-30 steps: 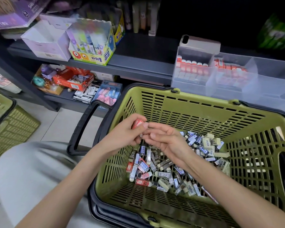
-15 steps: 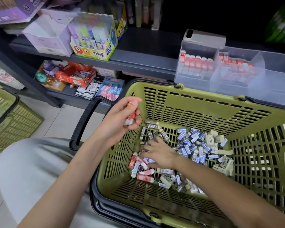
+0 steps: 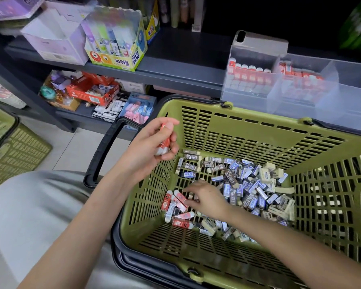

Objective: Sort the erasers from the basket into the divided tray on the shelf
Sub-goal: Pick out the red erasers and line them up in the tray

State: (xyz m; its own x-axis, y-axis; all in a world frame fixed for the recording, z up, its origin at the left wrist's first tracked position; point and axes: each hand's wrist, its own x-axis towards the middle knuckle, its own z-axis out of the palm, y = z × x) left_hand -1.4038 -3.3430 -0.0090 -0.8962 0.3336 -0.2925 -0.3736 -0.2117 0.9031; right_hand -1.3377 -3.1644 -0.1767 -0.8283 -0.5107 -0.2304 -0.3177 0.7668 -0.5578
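While the right hand (image 3: 208, 199) is down inside the green basket (image 3: 258, 122), the left hand (image 3: 152, 147) hovers over the basket's left rim. Left grip: clamped on a small bunch of red-sleeved erasers (image 3: 165, 142), thumb on top, white ends pointing down.

Right grip: fingers low over a cluster of red and pink erasers (image 3: 175, 205) at the left of the basket floor, touching them. Cannot tell whether it has closed on one.

Main eraser pile (image 3: 248, 184): blue, brown "2B" and cream pieces, loose across the middle and right of the basket floor.

Divided tray (image 3: 352, 105): clear plastic, on the shelf (image 3: 186, 59) just behind the basket's far rim. Its two nearer compartments hold rows of red-sleeved erasers (image 3: 248, 74).

Black handle (image 3: 104, 151): folded out at the basket's left side.

Glue-stick display box (image 3: 117, 44): on the shelf, beyond the basket's far-left corner.

Second green basket (image 3: 13, 147): on the floor, well to the left of the basket.
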